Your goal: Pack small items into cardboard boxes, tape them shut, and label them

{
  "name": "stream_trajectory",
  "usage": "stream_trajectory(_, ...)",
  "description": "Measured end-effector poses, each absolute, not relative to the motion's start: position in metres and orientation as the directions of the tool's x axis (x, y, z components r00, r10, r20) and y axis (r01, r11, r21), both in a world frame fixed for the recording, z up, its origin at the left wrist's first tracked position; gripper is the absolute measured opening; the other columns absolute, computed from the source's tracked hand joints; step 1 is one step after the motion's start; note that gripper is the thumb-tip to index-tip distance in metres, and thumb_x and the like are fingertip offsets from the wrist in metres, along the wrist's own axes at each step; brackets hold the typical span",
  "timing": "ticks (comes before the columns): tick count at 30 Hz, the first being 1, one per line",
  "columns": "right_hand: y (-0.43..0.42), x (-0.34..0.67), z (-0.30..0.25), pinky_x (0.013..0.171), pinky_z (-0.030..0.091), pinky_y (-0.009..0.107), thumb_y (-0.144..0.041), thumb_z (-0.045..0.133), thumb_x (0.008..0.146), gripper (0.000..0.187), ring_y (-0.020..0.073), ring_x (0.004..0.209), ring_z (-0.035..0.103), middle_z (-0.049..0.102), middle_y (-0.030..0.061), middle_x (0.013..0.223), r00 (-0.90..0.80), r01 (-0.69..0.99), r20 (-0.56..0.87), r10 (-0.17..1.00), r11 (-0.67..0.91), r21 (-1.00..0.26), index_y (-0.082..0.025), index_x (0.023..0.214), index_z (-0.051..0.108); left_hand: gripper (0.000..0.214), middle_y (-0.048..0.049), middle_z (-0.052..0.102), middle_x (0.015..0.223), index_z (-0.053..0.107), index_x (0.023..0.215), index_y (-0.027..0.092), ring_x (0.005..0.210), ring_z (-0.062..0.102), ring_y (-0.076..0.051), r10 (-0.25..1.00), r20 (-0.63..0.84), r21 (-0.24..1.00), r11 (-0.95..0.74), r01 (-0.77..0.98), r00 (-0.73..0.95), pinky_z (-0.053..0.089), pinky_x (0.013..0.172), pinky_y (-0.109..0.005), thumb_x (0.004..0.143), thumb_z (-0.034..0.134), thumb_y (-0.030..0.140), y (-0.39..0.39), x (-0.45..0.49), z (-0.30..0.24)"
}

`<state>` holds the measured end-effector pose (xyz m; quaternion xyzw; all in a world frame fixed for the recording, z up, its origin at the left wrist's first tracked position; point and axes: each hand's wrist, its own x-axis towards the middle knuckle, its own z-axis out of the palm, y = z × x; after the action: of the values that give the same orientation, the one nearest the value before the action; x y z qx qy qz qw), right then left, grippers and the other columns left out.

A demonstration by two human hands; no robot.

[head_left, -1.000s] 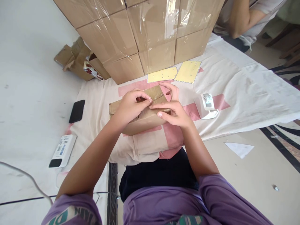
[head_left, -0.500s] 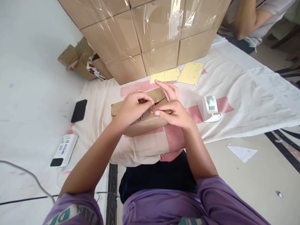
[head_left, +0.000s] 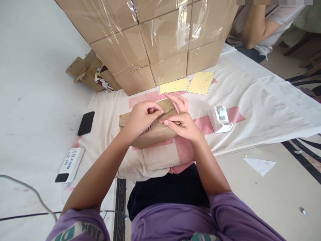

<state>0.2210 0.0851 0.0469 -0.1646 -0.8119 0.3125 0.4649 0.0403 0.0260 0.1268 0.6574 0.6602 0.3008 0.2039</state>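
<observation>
A small cardboard box (head_left: 156, 135) lies on the cloth-covered worktop in front of the person, its long side slanting up towards the right. Both hands work over its creased top. The left hand (head_left: 139, 118) reaches across the left part of the box, thumb and forefinger brought together in a narrow pinch near the middle of the top; whether they grip anything thin cannot be told. The right hand (head_left: 184, 124) is at the box's right end, thumb and forefinger near each other close to the left fingertips, the other fingers stretched apart towards the far edge. Whether anything sits between the right thumb and forefinger cannot be told either.

Behind the box, two scallop-edged yellow cards (head_left: 201, 83) lie side by side in front of a tall stack of cartons (head_left: 168, 40) bound in glossy clear plastic. To the right stands a white tape dispenser (head_left: 217, 118) on the pink-patterned cloth (head_left: 250, 100). To the left, a black phone (head_left: 86, 123) lies near a white box-shaped item (head_left: 72, 162) with blue print, and a torn-open carton (head_left: 87, 75) sits by the stack. At the upper right, a co-worker's bent arm (head_left: 259, 30) shows.
</observation>
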Motion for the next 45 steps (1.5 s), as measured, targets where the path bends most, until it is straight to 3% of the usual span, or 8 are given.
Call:
stream_trajectory(13, 0.083, 0.22, 0.045, 0.132, 0.019, 0.063, -0.043, 0.065, 0.098, 0.028, 0.0322, 0.158, 0.022, 0.039, -0.0076, 0.167, -0.505, -0.001, 0.645, 0.574, 0.747, -0.665, -0.029, 0.079, 0.08, 0.017, -0.0017, 0.078, 0.084, 0.078, 0.077, 0.023, 0.075, 0.064, -0.018, 0.99, 0.105, 0.682, 0.0, 0.731, -0.098, 0.045, 0.066, -0.03, 0.087, 0.068, 0.034, 0.027, 0.046, 0.13)
stream_trajectory(17, 0.084, 0.221, 0.047, 0.131, 0.023, 0.062, -0.039, 0.064, 0.098, 0.031, 0.0314, 0.157, 0.024, 0.044, -0.0082, 0.165, -0.503, -0.004, 0.654, 0.565, 0.755, -0.655, -0.028, 0.072, 0.078, 0.018, -0.0018, 0.078, 0.085, 0.078, 0.077, 0.023, 0.074, 0.063, -0.018, 0.992, 0.094, 0.692, -0.005, 0.722, -0.083, 0.046, 0.068, -0.03, 0.088, 0.069, 0.035, 0.028, 0.045, 0.129)
stream_trajectory(21, 0.084, 0.221, 0.05, 0.13, 0.023, 0.062, -0.035, 0.064, 0.097, 0.035, 0.0322, 0.155, 0.025, 0.046, -0.0063, 0.163, -0.508, -0.015, 0.662, 0.551, 0.762, -0.647, -0.026, 0.066, 0.075, 0.012, -0.0002, 0.072, 0.079, 0.077, 0.09, 0.023, 0.071, 0.06, -0.016, 0.985, 0.097, 0.696, 0.036, 0.717, -0.144, 0.045, 0.067, -0.03, 0.085, 0.073, 0.033, 0.028, 0.046, 0.126)
stream_trajectory(24, 0.084, 0.222, 0.05, 0.13, 0.022, 0.064, -0.035, 0.065, 0.096, 0.032, 0.0333, 0.155, 0.024, 0.046, -0.0052, 0.163, -0.518, -0.005, 0.644, 0.563, 0.751, -0.66, -0.026, 0.068, 0.076, 0.02, 0.0019, 0.066, 0.077, 0.073, 0.101, 0.023, 0.07, 0.059, -0.016, 0.98, 0.11, 0.696, 0.045, 0.717, -0.168, 0.043, 0.066, -0.03, 0.083, 0.075, 0.032, 0.028, 0.045, 0.124)
stream_trajectory(37, 0.082, 0.222, 0.048, 0.132, 0.021, 0.062, -0.038, 0.064, 0.099, 0.026, 0.0323, 0.157, 0.024, 0.046, -0.0054, 0.162, -0.515, 0.035, 0.631, 0.579, 0.751, -0.66, -0.029, 0.082, 0.081, 0.016, 0.0034, 0.062, 0.076, 0.066, 0.104, 0.025, 0.07, 0.056, -0.017, 0.99, 0.085, 0.581, 0.043, 0.813, -0.113, 0.038, 0.064, -0.03, 0.088, 0.066, 0.028, 0.031, 0.044, 0.129)
stream_trajectory(45, 0.079, 0.225, 0.049, 0.133, 0.021, 0.06, -0.037, 0.062, 0.099, 0.024, 0.0306, 0.157, 0.025, 0.042, -0.0073, 0.165, -0.521, 0.051, 0.628, 0.578, 0.756, -0.653, -0.03, 0.087, 0.082, 0.024, 0.0035, 0.06, 0.078, 0.066, 0.11, 0.025, 0.071, 0.057, -0.016, 0.995, 0.042, 0.625, 0.049, 0.779, -0.096, 0.04, 0.066, -0.03, 0.088, 0.071, 0.033, 0.029, 0.044, 0.134)
